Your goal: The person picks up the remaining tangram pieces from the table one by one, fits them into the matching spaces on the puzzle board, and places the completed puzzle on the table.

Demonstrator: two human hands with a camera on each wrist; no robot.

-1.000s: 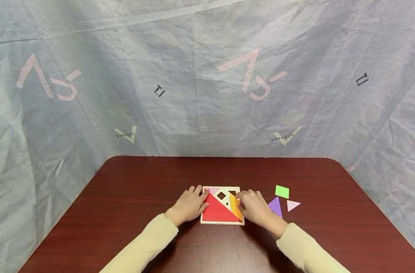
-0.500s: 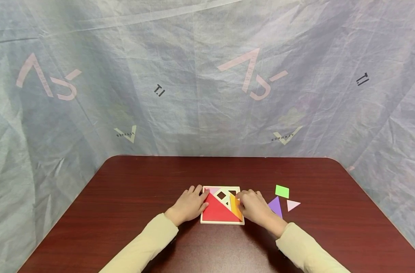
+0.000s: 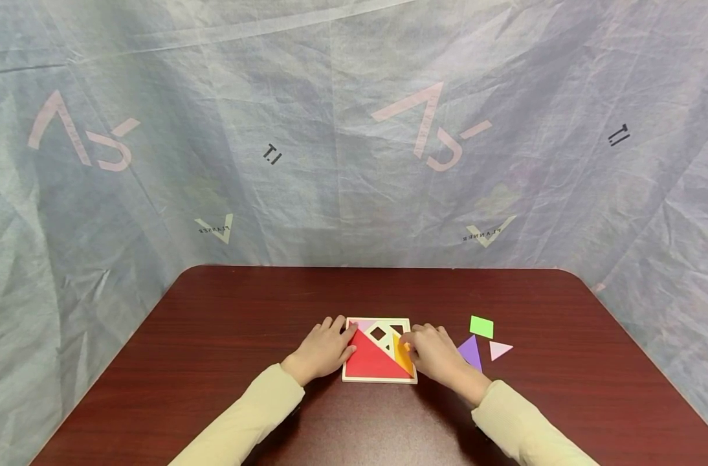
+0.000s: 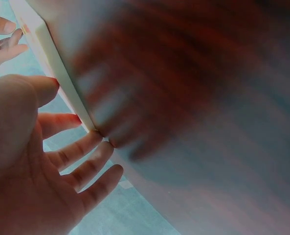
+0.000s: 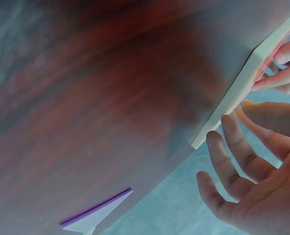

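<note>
A square wooden tangram tray (image 3: 380,380) lies on the table between both hands. Its lower left half is filled by a large red triangle (image 3: 371,360), with a pink piece (image 3: 364,323) at the upper left. My left hand (image 3: 321,347) rests at the tray's left edge, thumb and index fingertip over the red triangle and the other fingers spread along the rim. The right hand (image 3: 437,353) reaches over the tray's right edge, its thumb and index fingertips touching an orange piece (image 3: 399,355) that lies in the tray. That piece's right part is hidden under the fingers.
To the right of the tray lie a green piece (image 3: 481,327), a purple triangle (image 3: 472,353) partly behind the right wrist, and a pale pink triangle (image 3: 499,350). The dark red wooden table (image 3: 261,304) ends at a hanging grey cloth (image 3: 342,194).
The right index finger has shifted slightly left over the orange piece. The left hand, tray and loose pieces stay in place.
</note>
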